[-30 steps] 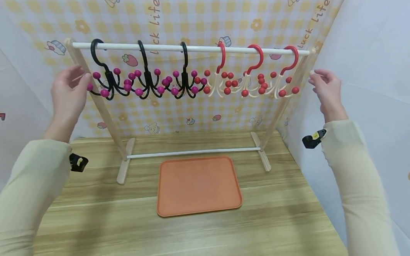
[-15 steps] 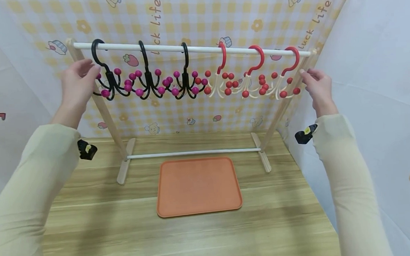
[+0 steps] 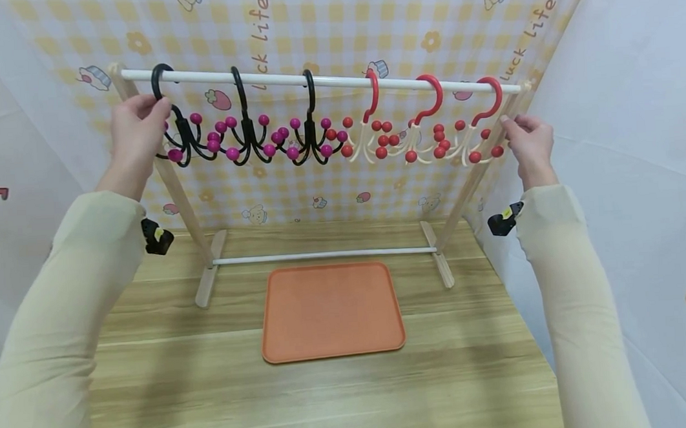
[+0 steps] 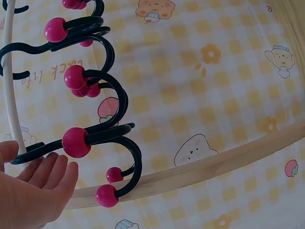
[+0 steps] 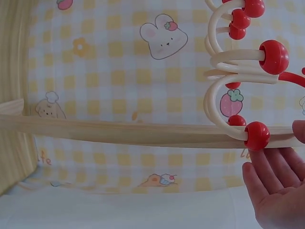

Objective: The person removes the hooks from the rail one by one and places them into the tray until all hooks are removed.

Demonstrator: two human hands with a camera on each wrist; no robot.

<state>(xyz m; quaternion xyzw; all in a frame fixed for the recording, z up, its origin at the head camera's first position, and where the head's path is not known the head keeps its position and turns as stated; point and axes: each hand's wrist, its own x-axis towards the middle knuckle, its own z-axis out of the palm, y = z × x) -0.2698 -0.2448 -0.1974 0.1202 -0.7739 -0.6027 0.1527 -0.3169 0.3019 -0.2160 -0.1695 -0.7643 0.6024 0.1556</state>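
Three black claw-shaped hangers with magenta balls hang on the left half of a white rail (image 3: 336, 81). Three cream ones with red hooks and red balls hang on the right half. My left hand (image 3: 136, 133) is at the hook of the leftmost black hanger (image 3: 185, 133). In the left wrist view that hook (image 4: 35, 153) passes between the thumb and the loosely extended fingers. My right hand (image 3: 530, 141) is beside the rightmost red-hooked hanger (image 3: 491, 108). In the right wrist view its relaxed fingers (image 5: 271, 174) lie just under a red ball (image 5: 257, 136), thumb apart.
Wooden posts (image 3: 179, 200) and a lower white bar (image 3: 324, 256) make up the rack, which stands on a wood-grain table (image 3: 329, 396). An orange tray (image 3: 332, 311) lies in front. Behind hangs a yellow checked cloth (image 3: 321, 21), with white sheeting at both sides.
Both hands have moved inward from outside the rack. The left has come right and up to the leftmost hanger's hook; the right has come left beside the rightmost hanger. The hangers hang as before.
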